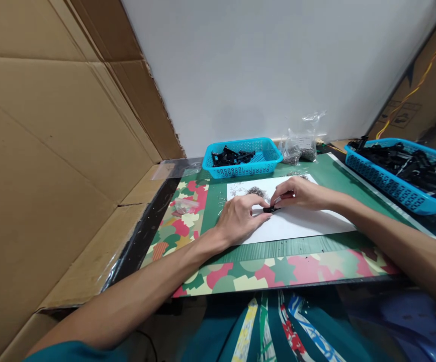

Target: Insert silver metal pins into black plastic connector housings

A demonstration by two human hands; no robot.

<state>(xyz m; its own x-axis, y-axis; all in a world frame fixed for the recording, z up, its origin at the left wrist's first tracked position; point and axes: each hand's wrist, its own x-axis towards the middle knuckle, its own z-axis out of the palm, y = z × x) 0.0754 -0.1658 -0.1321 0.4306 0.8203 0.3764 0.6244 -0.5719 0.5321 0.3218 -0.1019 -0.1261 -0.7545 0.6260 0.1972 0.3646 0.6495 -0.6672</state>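
Between the thumb and fingers of my left hand (242,217) is a small black plastic part (268,209), held low over a white sheet (296,226). My right hand (295,193) meets it from the other side, its thumb and fingertips pinched together right at the part. Whatever tiny piece those fingertips may hold is hidden. Just behind the hands lies a pile of small metal pieces (258,192), with some scattered loosely to its left on the sheet.
A blue basket (242,171) with black parts stands behind the sheet. Another blue basket (402,193), heaped with black parts, is at the right. Clear bags of small metal pieces (307,148) lean by the white wall. Cardboard (59,151) rises at the left. A small plastic bag (185,205) lies on the patterned mat edge.
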